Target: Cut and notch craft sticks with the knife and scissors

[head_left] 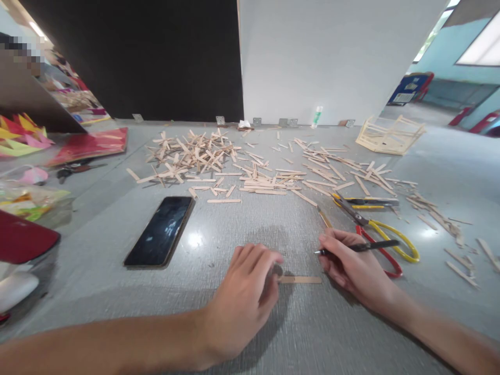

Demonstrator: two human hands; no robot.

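A popsicle stick (301,279) lies flat on the grey table, pointing right from under my left hand (246,291). The fingers of that hand curl down and pinch at the stick's left end, which they hide. A small round greyish thing (277,270) shows at these fingertips; its kind is unclear. In a writing grip, my right hand (347,260) holds a black pen (359,248), its tip pointing left above the stick. Just beyond the right hand lies a thin brownish tool (324,216), partly covered. Scissors (357,215) with one red and one yellow handle lie behind and beside that hand.
A phone (160,232) lies at left. Piled popsicle sticks (195,153) and scattered ones (269,182) spread across the back. Near the scissors is a yellow-black cutter (371,202). A stick frame (390,136) stands back right, a glue tube (316,117) against the upright board (312,57).
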